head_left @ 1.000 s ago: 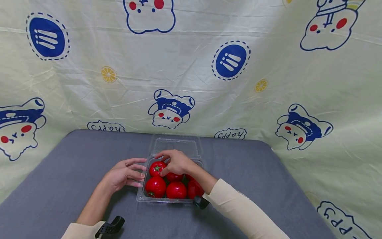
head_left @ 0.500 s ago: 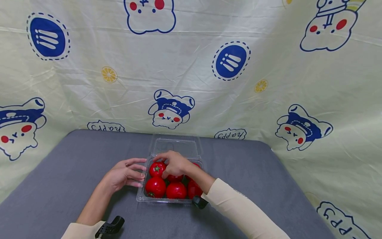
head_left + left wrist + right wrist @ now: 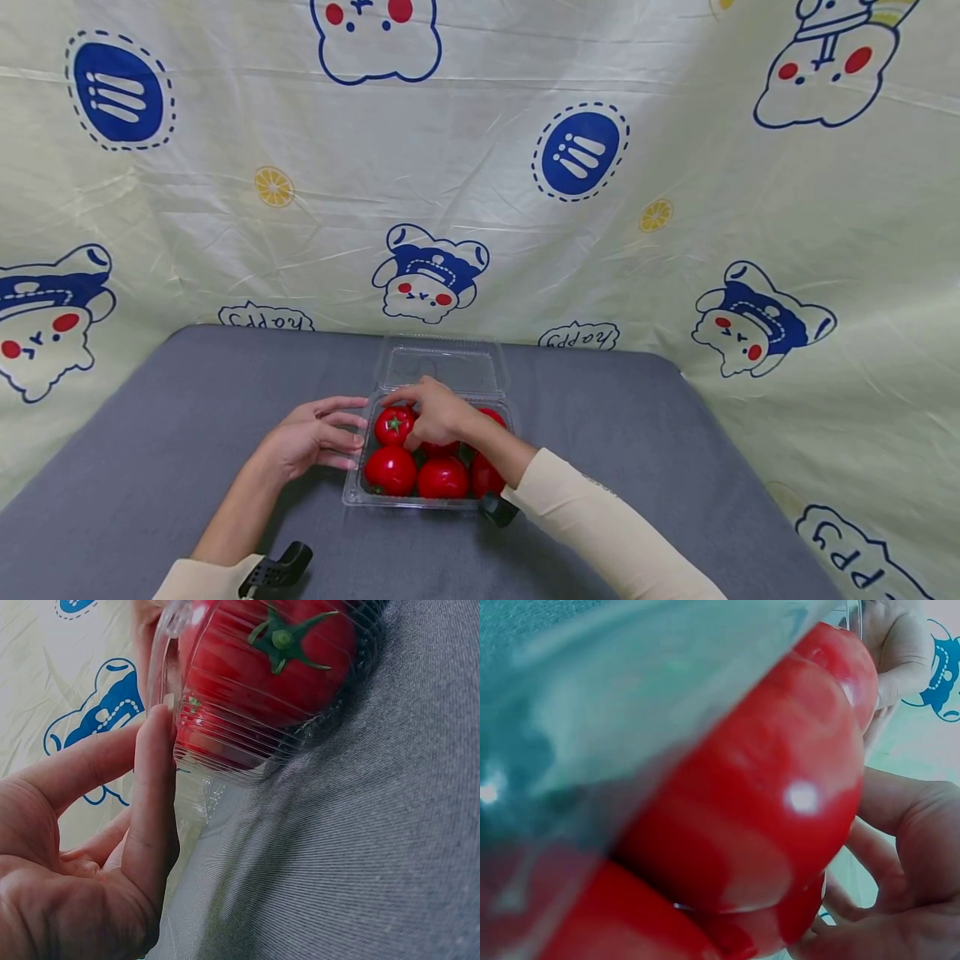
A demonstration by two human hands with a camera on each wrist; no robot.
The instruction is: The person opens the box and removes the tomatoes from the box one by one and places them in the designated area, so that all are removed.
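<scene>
A clear plastic clamshell box [image 3: 352, 496] stands on the table with its lid [image 3: 442, 367] laid back. Several red tomatoes fill it, among them a front left tomato [image 3: 390, 471] and a front middle tomato [image 3: 444, 478]. My right hand [image 3: 440, 414] reaches in over them, its thumb and fingers curled about the back left tomato [image 3: 393, 427]. It partly covers the back middle tomato. At the box's left wall, my left hand [image 3: 303, 437] holds its fingers extended; the left wrist view shows a fingertip [image 3: 161, 716] against the plastic rim.
The box rests on a grey cloth-covered table [image 3: 225, 392]. Behind it hangs a pale curtain [image 3: 480, 167] printed with cartoon bears. Black wrist straps show on the left wrist [image 3: 281, 569] and right wrist [image 3: 498, 509].
My right hand has shifted slightly left and its fingertips have moved a little toward me around the back left tomato. The front left tomato has turned slightly. My left hand stays put.
</scene>
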